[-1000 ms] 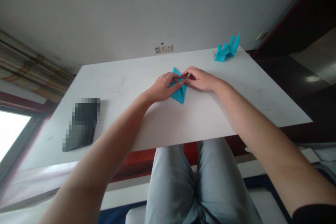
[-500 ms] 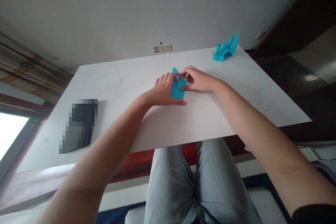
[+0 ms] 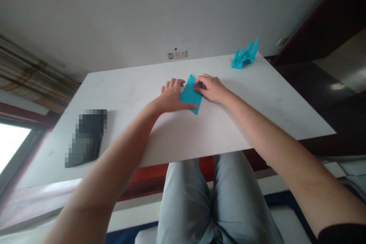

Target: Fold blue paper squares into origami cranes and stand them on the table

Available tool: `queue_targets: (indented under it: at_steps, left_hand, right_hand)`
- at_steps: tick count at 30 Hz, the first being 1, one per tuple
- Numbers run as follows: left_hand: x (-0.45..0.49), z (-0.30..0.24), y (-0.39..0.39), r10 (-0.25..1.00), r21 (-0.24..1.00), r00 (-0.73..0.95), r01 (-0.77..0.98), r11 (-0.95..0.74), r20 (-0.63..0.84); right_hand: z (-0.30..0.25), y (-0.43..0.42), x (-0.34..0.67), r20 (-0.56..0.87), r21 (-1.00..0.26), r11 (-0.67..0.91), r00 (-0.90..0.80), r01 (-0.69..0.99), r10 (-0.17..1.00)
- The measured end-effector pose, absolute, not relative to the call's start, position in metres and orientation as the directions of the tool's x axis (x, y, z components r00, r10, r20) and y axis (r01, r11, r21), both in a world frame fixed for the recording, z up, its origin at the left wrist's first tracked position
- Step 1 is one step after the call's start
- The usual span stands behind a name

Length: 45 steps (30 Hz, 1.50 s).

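Note:
A blue sheet of origami paper [image 3: 189, 93], folded to a pointed kite-like shape, lies on the white table [image 3: 126, 95] with its tip toward the wall. My left hand [image 3: 170, 95] rests along the paper's left side, thumb stretched across its lower part and fingers apart. At the paper's right edge, my right hand [image 3: 210, 87] is closed, thumb and fingertips pinching the edge. The fingers partly cover that side, so the fold beneath is hidden.
Blue folded paper cranes [image 3: 245, 58] stand at the table's far right corner. A dark pixelated object [image 3: 87, 137] lies at the left. Behind the table are a wall and its sockets [image 3: 177, 55]; my legs [image 3: 185, 198] are under the front edge.
My left hand has shifted left and its fingers have come off the paper, baring more of it. The paper's lower corner now shows as a point. My right thumb and fingertips have come together.

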<state>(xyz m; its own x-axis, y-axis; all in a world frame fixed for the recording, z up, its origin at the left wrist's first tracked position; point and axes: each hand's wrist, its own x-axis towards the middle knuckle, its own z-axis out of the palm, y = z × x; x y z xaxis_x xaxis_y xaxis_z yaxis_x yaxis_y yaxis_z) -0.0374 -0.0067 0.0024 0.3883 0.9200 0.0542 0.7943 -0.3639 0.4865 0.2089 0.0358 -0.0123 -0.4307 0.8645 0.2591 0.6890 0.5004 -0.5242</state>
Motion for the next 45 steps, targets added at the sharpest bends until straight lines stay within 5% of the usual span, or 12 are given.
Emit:
queue_targets:
  at_steps: [5, 10, 16, 23, 29, 35, 45]
  left_hand:
    - [-0.045, -0.009, 0.003, 0.951, 0.442, 0.288, 0.842, -0.309, 0.114]
    - [-0.039, -0.007, 0.000, 0.964, 0.443, 0.243, 0.857, -0.265, 0.107]
    - [-0.032, 0.001, -0.004, 0.932, 0.655, 0.333, 0.674, -0.340, 0.141]
    - [-0.031, 0.003, -0.003, 0.841, 0.794, 0.510, 0.428, -0.431, 0.181]
    - [-0.031, -0.001, -0.003, 0.810, 0.603, 0.551, 0.582, -0.545, 0.200]
    - [-0.025, 0.012, -0.022, 0.822, 0.363, 0.570, 0.762, -0.536, 0.019]
    - [-0.016, 0.003, -0.029, 0.816, 0.378, 0.567, 0.785, -0.491, -0.117]
  right_hand:
    - [-0.010, 0.041, 0.223, 0.260, -0.497, 0.433, -0.347, 0.752, 0.901]
    - [-0.008, 0.039, 0.225, 0.272, -0.521, 0.550, -0.484, 0.653, 0.832]
    - [-0.010, 0.040, 0.228, 0.188, -0.692, 0.506, -0.548, 0.515, 0.815]
    - [-0.004, 0.041, 0.234, 0.148, -0.689, 0.541, -0.637, 0.481, 0.756]
    - [-0.005, 0.041, 0.236, 0.148, -0.754, 0.479, -0.594, 0.449, 0.790]
    - [-0.010, 0.047, 0.239, 0.230, -0.675, 0.507, -0.499, 0.537, 0.835]
    - [-0.023, 0.059, 0.249, 0.254, -0.631, 0.455, -0.386, 0.628, 0.887]
